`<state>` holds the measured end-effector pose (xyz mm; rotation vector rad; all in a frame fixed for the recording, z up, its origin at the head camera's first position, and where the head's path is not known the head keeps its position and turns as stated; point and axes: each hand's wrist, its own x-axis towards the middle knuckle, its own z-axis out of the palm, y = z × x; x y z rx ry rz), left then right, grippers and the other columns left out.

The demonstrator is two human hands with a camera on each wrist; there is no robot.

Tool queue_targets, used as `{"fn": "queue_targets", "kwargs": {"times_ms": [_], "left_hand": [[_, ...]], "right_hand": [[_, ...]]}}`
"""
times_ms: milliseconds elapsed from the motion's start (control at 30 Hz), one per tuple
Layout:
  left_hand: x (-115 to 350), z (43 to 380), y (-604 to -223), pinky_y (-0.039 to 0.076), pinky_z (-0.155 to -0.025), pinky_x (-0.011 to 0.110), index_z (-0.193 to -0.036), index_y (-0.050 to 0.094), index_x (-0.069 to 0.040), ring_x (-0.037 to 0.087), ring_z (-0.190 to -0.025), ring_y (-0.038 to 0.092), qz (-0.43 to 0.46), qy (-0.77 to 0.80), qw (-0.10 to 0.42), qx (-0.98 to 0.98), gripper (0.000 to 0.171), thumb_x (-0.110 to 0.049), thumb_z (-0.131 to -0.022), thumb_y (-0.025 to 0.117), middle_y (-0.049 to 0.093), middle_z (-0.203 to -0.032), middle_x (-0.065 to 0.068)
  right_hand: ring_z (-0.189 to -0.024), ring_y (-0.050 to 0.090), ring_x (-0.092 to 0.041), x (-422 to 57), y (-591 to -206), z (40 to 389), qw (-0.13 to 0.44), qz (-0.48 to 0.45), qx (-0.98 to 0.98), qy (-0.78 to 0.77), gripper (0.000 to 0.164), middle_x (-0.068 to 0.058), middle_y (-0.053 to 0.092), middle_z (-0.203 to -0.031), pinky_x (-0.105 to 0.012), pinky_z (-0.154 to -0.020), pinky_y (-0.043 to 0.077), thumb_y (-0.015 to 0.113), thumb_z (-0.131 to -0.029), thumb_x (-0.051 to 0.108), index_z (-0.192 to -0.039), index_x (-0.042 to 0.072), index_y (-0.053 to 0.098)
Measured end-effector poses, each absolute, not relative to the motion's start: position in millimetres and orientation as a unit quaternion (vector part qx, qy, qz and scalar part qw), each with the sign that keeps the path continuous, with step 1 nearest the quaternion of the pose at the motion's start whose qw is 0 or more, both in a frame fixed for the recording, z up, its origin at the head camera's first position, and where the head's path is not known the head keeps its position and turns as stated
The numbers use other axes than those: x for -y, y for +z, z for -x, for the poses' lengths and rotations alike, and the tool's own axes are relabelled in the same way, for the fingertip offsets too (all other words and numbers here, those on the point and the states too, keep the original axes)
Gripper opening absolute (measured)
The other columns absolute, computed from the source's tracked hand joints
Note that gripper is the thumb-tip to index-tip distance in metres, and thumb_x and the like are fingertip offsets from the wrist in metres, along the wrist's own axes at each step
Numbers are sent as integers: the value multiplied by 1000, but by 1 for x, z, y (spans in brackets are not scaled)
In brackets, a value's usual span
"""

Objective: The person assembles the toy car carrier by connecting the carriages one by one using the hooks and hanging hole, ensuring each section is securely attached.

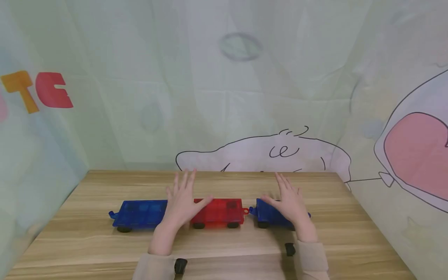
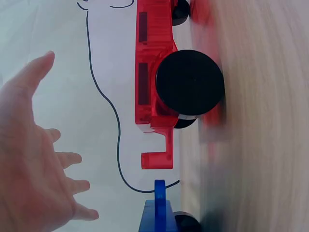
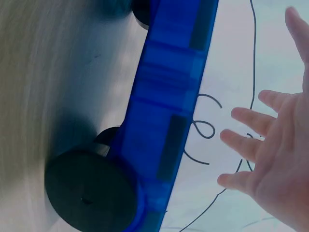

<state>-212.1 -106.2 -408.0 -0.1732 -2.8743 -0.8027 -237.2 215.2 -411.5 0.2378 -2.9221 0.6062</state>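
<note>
Three translucent toy wagons with black wheels stand in a row: a left blue wagon, a red wagon and a right blue wagon. My left hand, fingers spread, hovers over the gap between the left blue and red wagons, hiding their facing ends in the head view. The left wrist view shows the red wagon's coupling just apart from a blue hook. Over the right blue wagon, my right hand is likewise spread and holds nothing. The red ring sits close beside the blue hook.
The wagons stand on a wood-grain table whose back edge meets a printed cloth backdrop. Small black pieces show beside both wrists. Beige sleeves cover the forearms.
</note>
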Motion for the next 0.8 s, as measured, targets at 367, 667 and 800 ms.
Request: {"fn": "queue_targets", "kwargs": {"times_ms": [367,667,800], "left_hand": [[103,213,-414,12,-118,64,-156,15,-5,41,-149,16,101,-347,46,931,116,-49,-72,81,19,-162,18],[98,212,-416,32,-110,64,-155,22,-4,41,-145,26,95,-382,-6,919,119,-40,-64,89,27,-159,20],[95,211,-417,37,-106,64,-153,27,-5,41,-142,32,97,-389,-28,916,117,-37,-61,91,32,-156,19]], "right_hand": [[-140,33,-46,-227,-416,238,71,-113,960,248,110,-28,34,-153,-70,-113,16,83,-73,47,-153,0,24],[-138,35,-48,-238,-422,239,26,-128,936,326,107,-28,40,-149,-65,-109,31,87,-72,35,-150,-3,26],[-136,37,-47,-241,-423,238,6,-134,934,332,104,-27,43,-147,-64,-109,32,88,-70,36,-148,-4,31]]}}
